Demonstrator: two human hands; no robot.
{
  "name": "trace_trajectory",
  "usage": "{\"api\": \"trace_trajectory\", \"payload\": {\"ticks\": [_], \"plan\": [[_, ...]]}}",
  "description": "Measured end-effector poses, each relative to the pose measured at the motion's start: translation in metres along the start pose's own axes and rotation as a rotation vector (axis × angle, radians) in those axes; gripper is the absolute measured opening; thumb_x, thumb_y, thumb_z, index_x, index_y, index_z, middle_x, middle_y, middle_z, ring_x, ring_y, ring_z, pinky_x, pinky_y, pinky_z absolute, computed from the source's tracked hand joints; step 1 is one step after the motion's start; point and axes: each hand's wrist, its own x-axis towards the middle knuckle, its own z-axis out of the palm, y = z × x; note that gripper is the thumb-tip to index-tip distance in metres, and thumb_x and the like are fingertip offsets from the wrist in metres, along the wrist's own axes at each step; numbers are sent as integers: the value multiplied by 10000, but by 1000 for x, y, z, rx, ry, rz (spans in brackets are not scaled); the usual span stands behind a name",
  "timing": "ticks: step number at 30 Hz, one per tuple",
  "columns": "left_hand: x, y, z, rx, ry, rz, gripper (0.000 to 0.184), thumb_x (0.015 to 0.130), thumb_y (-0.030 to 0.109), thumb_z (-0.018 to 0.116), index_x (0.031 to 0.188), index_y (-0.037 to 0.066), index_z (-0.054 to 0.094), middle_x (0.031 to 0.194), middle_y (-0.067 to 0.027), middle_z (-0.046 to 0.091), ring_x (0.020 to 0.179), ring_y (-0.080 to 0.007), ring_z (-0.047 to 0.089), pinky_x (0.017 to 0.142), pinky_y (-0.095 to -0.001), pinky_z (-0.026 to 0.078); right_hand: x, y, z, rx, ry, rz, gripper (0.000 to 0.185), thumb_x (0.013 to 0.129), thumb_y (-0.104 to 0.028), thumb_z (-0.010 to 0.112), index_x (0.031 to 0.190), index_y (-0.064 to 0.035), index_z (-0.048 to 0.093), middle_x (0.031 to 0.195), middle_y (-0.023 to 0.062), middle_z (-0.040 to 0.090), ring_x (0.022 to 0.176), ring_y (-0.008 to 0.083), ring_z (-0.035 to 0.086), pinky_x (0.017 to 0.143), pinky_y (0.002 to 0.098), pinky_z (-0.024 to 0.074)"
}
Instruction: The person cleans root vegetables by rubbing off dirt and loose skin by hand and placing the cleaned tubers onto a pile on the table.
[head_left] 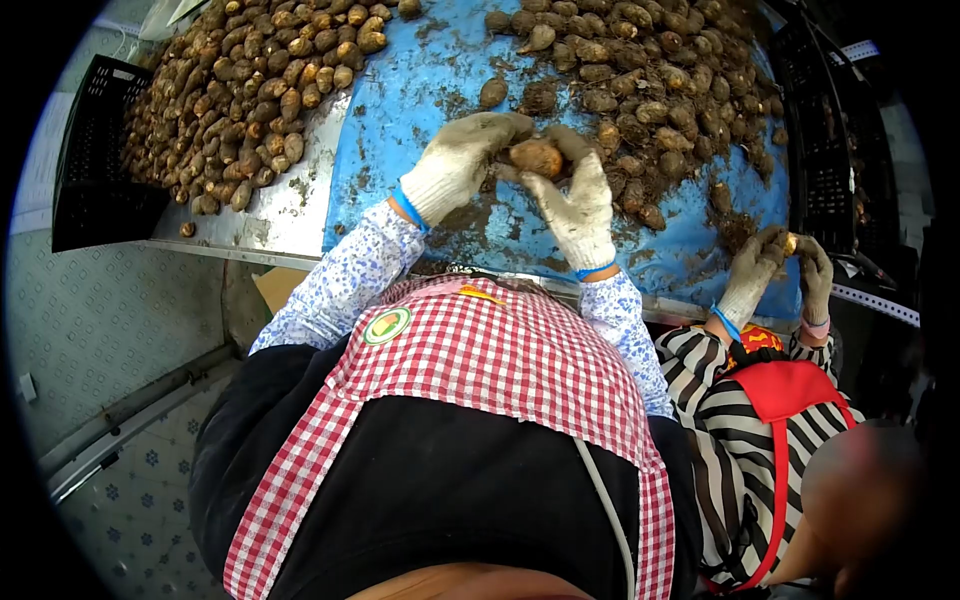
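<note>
Apron (490,370) — red-white check, blue sheet (405,85), brown tuber (537,158)

Held brown tuber (537,157) between gloved left hand (460,160) and gloved right hand (578,208), over muddy blue sheet (372,140) on counter (318,205). Had tuber pile (255,95) at left, beside black crate (95,205), and dirtier heap (660,90) at right. Also had striped-sleeved co-worker (722,450) at right, with gloved hands (755,275) near sheet's corner.

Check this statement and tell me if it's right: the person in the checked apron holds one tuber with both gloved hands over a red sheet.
Not quite: the sheet is blue, not red, as the head view shows. The rest stands: the person in the checked apron holds one tuber with both gloved hands, left hand and right hand.
</note>
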Motion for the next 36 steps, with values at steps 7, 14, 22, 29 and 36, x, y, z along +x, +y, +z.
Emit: {"api": "trace_trajectory", "payload": {"ticks": [7,14,22,29,36], "plan": [[-4,37,3,-486,14,-403,481,915,146,645,1328,-56,503,1326,-187,542,1175,-259,561,999,-358,482,4,-2,-4,249,-14,37,642,809,-166,788,1349,-11,477,1178,161,609,1068,267,618,888,353,530],[-2,40,9,-419,24,-450,367,917,215,652,1174,-41,599,1093,-159,647,987,-203,629,849,-324,524,5,-13,-11,370,-185,224,553,838,-192,756,1308,-9,529,1065,127,655,971,245,653,822,330,541],[11,-16,23,-763,157,-586,368,880,12,633,1239,-25,561,1158,-156,634,1054,-235,642,875,-330,581,-3,-18,-8,36,-130,11,553,839,-65,724,1339,-15,495,1256,163,580,1133,257,596,955,361,500],[-7,29,10,-736,-85,-504,568,912,244,658,1351,-66,473,1255,-213,575,1132,-254,585,934,-325,501,-5,-6,-6,101,-62,71,681,848,-36,709,1450,-48,389,1370,147,510,1170,221,570,970,328,502],[-11,51,-4,-346,18,-440,371,932,213,626,1193,-48,594,1132,-167,629,951,-182,626,830,-288,519,0,-25,-9,309,-135,196,655,839,-17,714,1425,-25,422,1274,152,591,1139,217,591,967,325,501]]}}
